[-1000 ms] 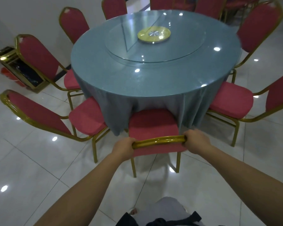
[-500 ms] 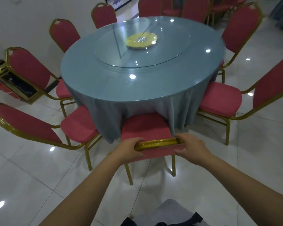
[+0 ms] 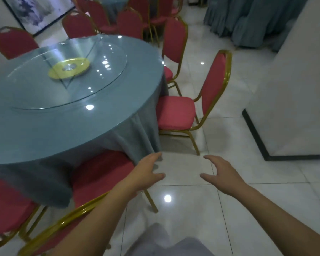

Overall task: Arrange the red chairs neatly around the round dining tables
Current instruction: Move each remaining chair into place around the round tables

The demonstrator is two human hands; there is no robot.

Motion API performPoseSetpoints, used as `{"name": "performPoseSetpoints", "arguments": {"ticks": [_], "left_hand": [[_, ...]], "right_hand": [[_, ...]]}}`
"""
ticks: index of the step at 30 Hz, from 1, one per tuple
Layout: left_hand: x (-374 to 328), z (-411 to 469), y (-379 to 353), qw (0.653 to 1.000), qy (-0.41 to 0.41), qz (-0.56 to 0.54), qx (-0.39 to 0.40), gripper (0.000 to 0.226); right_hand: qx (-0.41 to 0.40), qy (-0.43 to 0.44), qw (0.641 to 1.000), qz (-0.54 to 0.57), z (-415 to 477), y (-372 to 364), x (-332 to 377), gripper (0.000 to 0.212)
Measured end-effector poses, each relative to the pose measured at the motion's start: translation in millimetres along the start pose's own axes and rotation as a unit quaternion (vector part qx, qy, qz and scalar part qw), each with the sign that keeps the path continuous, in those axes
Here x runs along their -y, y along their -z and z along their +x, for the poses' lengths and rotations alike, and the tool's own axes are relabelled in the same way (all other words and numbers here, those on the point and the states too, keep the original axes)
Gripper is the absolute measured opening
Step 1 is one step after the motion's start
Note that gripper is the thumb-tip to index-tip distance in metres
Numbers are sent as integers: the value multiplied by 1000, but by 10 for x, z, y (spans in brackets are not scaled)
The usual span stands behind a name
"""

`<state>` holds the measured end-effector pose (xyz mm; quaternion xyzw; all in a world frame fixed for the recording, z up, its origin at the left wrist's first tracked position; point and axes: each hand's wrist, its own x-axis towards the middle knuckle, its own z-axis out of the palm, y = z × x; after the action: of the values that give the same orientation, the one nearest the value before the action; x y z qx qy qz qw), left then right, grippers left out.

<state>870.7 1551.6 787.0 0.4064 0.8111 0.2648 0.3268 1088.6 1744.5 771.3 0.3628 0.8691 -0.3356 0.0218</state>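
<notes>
— Judging how far along this is: which seats look settled?

— The near chair has its seat tucked under the cloth of the round counter. The near-left chair beside it is partly under the hem too. I'd count both as done.

— And the hands?

— Both are spread and hold nothing, hovering over the floor. The left hand is just right of the near chair's seat, its fingertips by the hem; I can't tell if they brush it. The right hand is apart from it, touching nothing.

— What's left?

— Probably the right chair: its seat stands just outside the cloth and looks slightly askew. The far-right chair and far-left chair seem close in, though their spacing is hard to tell. The chairs beyond are too blurred to judge.
</notes>
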Motion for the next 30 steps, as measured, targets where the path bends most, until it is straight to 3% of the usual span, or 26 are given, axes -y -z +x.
{"name": "performPoseSetpoints", "arguments": {"ticks": [9, 20, 25, 30], "left_hand": [[-624, 1946, -290, 995, -15, 58, 75, 89], [-2063, 4711, -223, 998, -51, -31, 23, 81], [-2477, 5497, -206, 996, -27, -75, 49, 88], [-2601, 6098, -317, 994, 42, -102, 21, 100]], "right_hand": [[-63, -20, 998, 13, 1041, 1048, -690, 80], [-34, -39, 992, -113, 3170, 3041, -1176, 83], [-16, -43, 990, -132, 4024, 3488, -1386, 87], [15, 34, 982, -187, 5213, 3845, -1427, 96]]}}
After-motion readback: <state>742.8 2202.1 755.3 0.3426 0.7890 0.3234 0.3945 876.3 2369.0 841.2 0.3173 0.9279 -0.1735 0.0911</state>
